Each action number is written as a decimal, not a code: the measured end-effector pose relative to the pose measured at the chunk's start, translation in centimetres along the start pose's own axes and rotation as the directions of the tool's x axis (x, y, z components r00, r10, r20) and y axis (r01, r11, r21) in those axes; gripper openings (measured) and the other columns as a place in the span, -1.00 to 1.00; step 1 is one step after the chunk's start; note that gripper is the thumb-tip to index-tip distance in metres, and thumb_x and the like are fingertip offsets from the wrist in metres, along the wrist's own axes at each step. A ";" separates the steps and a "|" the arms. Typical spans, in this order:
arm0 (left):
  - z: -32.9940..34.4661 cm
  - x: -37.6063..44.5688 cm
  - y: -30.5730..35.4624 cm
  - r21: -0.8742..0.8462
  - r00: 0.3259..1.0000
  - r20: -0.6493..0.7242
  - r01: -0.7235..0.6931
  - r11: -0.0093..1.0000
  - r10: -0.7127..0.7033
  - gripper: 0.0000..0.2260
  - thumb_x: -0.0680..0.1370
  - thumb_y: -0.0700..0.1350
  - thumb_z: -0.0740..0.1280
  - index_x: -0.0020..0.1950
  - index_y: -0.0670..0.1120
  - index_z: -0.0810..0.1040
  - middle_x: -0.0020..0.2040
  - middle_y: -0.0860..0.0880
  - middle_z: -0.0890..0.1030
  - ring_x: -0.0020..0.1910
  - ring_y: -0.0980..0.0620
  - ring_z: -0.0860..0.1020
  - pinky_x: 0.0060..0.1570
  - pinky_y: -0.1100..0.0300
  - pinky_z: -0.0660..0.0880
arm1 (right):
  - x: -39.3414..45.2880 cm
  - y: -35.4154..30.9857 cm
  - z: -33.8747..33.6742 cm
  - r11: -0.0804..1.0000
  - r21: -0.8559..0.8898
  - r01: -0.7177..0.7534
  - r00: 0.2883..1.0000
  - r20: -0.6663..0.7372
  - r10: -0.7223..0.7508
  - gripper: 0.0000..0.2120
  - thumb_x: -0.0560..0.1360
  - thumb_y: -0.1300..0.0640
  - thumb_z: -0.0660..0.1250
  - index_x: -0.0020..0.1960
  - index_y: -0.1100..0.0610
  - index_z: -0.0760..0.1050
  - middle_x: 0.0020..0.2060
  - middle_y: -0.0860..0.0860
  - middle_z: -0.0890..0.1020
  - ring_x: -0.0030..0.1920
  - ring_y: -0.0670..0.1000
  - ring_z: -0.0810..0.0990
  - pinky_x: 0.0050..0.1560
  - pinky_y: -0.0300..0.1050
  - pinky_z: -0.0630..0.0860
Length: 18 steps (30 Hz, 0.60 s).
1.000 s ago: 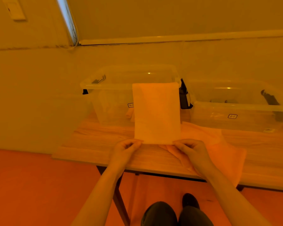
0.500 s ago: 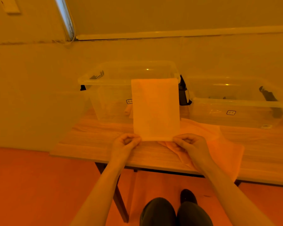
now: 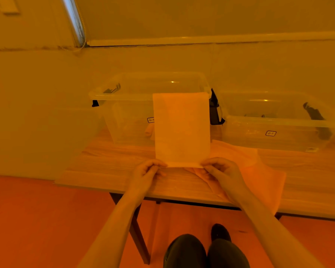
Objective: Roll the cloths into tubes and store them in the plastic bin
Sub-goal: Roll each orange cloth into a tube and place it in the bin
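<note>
The left hand [image 3: 146,172] and right hand [image 3: 221,171] each pinched a near corner of the pale rectangular cloth [image 3: 181,130], which stretched from the wooden table [image 3: 108,167] up over the front rim of the clear plastic bin [image 3: 128,113]. Beneath lay a crumpled orange cloth [image 3: 259,171].

The person's forearms [image 3: 122,219] are bare with no sleeves, watch or rings showing on either hand [image 3: 146,174], and below are dark trousers [image 3: 186,252] and one dark shoe [image 3: 219,232].
</note>
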State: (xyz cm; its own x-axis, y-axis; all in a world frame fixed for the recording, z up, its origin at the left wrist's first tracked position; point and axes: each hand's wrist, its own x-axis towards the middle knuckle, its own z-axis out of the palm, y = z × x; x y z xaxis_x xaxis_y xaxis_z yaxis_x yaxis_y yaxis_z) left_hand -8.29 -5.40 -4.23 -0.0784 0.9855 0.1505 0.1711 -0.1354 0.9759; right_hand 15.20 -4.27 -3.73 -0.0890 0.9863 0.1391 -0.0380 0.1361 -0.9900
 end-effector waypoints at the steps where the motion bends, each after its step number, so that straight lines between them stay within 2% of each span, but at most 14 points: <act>1: 0.0 0.0 0.1 -0.001 1.000 -0.001 0.006 1.000 -0.006 -0.75 0.60 -0.28 0.17 -0.10 -0.06 0.60 -0.22 -0.02 0.62 -0.31 0.23 0.57 -0.28 0.41 0.46 | 0.0 0.0 0.0 1.000 -0.016 -0.007 1.000 -0.001 0.007 -0.84 0.51 0.33 0.29 -0.09 0.17 0.63 -0.23 0.01 0.68 -0.23 -0.11 0.64 -0.21 -0.33 0.54; 4: 0.0 0.1 0.1 -0.032 0.998 -0.005 0.060 0.998 -0.061 -0.74 0.60 -0.27 0.18 -0.09 -0.05 0.64 -0.25 -0.02 0.62 -0.29 0.23 0.56 -0.22 0.39 0.45 | 0.1 0.1 -0.2 0.999 -0.037 -0.031 1.000 -0.005 0.031 -0.84 0.52 0.31 0.30 -0.04 0.15 0.64 -0.14 0.05 0.68 -0.17 -0.11 0.64 -0.18 -0.33 0.53; 7: -0.1 0.1 0.1 -0.076 0.993 0.004 0.119 0.990 -0.119 -0.73 0.57 -0.30 0.20 -0.08 -0.03 0.65 -0.25 0.01 0.64 -0.21 0.17 0.57 -0.13 0.27 0.44 | 0.0 0.0 -0.1 0.998 -0.009 -0.060 0.998 -0.006 0.060 -0.84 0.47 0.32 0.37 0.02 0.19 0.62 -0.08 0.05 0.68 -0.10 -0.09 0.66 -0.18 -0.32 0.55; 10: 0.0 -0.3 0.3 -0.095 0.994 0.024 0.111 0.989 -0.109 -0.79 0.52 -0.31 0.31 -0.08 -0.02 0.64 -0.15 0.04 0.65 -0.13 0.14 0.59 -0.16 0.29 0.49 | -0.1 -0.1 0.0 0.998 0.019 -0.064 0.998 -0.020 0.064 -0.83 0.44 0.34 0.39 0.03 0.23 0.61 -0.12 0.05 0.69 -0.11 -0.09 0.67 -0.20 -0.34 0.55; 13: -0.1 -0.4 0.5 -0.129 0.997 0.021 0.083 0.988 -0.081 -0.85 0.49 -0.28 0.37 -0.04 -0.06 0.63 -0.05 0.05 0.66 -0.06 0.19 0.61 -0.16 0.33 0.52 | 0.0 0.0 -0.1 0.999 0.003 -0.051 0.998 -0.030 0.051 -0.87 0.48 0.28 0.36 0.00 0.22 0.63 -0.18 0.04 0.71 -0.13 -0.06 0.68 -0.20 -0.35 0.54; 16: -0.1 -0.3 0.4 -0.129 0.995 -0.010 0.093 0.987 -0.095 -0.88 0.48 -0.23 0.40 -0.06 -0.03 0.66 -0.05 0.03 0.67 -0.05 0.14 0.62 -0.17 0.30 0.52 | 0.2 0.2 -0.2 0.999 -0.039 -0.032 0.999 -0.040 0.030 -0.88 0.49 0.25 0.36 -0.01 0.20 0.65 -0.15 0.05 0.71 -0.10 -0.03 0.67 -0.17 -0.31 0.55; 18: 0.0 -0.3 0.3 -0.124 0.994 -0.032 0.102 0.987 -0.106 -0.89 0.48 -0.19 0.40 -0.07 0.00 0.67 -0.06 0.02 0.67 -0.07 0.13 0.62 -0.19 0.31 0.51 | 0.2 0.2 -0.3 0.999 -0.051 -0.014 0.999 -0.041 0.012 -0.88 0.49 0.25 0.36 -0.01 0.21 0.65 -0.13 0.04 0.70 -0.10 -0.09 0.66 -0.15 -0.33 0.55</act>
State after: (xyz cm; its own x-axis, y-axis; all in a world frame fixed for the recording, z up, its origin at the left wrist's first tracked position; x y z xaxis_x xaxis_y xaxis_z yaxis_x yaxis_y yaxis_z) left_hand -8.17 -5.71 -3.98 -0.1280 0.9905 0.0509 0.0394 -0.0462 0.9982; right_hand 15.44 -4.01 -3.90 -0.0490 0.9908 0.1258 0.0140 0.1266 -0.9919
